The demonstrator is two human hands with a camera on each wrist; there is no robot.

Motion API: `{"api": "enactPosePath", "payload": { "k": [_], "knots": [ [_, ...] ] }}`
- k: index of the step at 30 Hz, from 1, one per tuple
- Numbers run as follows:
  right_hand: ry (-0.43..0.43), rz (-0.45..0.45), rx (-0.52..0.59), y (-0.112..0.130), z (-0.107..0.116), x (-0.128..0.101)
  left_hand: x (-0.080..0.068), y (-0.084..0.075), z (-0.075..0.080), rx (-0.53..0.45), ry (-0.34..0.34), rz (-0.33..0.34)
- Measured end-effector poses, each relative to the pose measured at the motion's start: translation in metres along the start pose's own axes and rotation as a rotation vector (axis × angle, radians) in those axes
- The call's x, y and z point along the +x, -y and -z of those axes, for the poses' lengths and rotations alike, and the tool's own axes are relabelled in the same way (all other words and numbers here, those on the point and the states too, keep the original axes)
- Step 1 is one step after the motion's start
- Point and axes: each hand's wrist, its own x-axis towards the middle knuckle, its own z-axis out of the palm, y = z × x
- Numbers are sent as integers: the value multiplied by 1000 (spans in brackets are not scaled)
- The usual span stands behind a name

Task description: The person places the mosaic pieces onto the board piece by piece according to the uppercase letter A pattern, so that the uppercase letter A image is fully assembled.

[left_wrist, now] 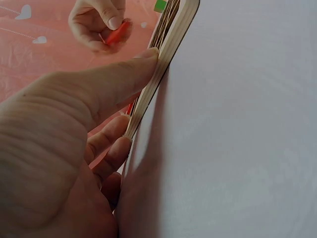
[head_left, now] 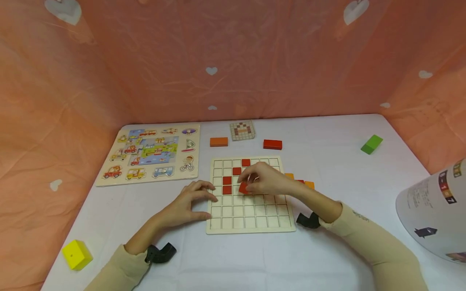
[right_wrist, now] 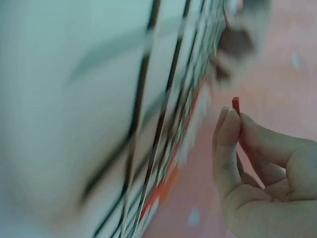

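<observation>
A white-covered table point(head_left: 327, 133) is seen from above, enclosed by pink cloth walls with white hearts; near its middle lies a wooden grid board point(head_left: 251, 224) of square cells, several upper cells filled with red tiles. The right hand point(head_left: 263, 178) is held over the board's upper middle, and a small red tile point(head_left: 243, 187) is pinched between its thumb and fingertips, just above the cells; the same pinch is shown in the right wrist view, the tile edge-on at the fingertips. The left hand point(head_left: 189, 204) is rested at the board's left edge, its fingers loosely bent, thumb pressed against the board's side and fingertips touching its rim; nothing is grasped. Behind the board lie an orange block point(head_left: 219, 142), a pattern card point(head_left: 242, 130) and a red block point(head_left: 272, 144); a vehicle puzzle point(head_left: 151, 153) is set to the left; a green block point(head_left: 371, 144) sits far right, a yellow block point(head_left: 77, 254) near left.
</observation>
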Motion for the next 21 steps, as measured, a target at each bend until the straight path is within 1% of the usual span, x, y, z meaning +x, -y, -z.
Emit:
{"api": "enactPosePath", "payload": {
  "k": [2,4,7,9,12,14,16,18,19,21],
  "knots": [
    [54,17,-13,7,-16,9,0,0,0,1,-1,1],
    [81,20,-39,10,-28,17,0,0,0,-4,-1,-2],
    [96,18,-93,13,-38,22,0,1,0,-8,-3,-12],
    [87,19,-160,14,-41,22,0,1,0,-9,-4,-14],
    [62,25,-308,20,-43,17,0,1,0,-6,-5,-12],
    [49,49,-458,24,-44,9,0,1,0,-4,-5,-8],
    [55,71,-606,30,-46,-1,0,2,-1,1,-6,-8],
    [98,81,-738,34,-48,-14,0,2,-1,8,-7,-9],
    [128,80,-785,35,-50,-19,0,2,-1,9,-7,-8],
    [193,62,-841,36,-52,-29,0,2,-1,12,-7,-8]
  ]
}}
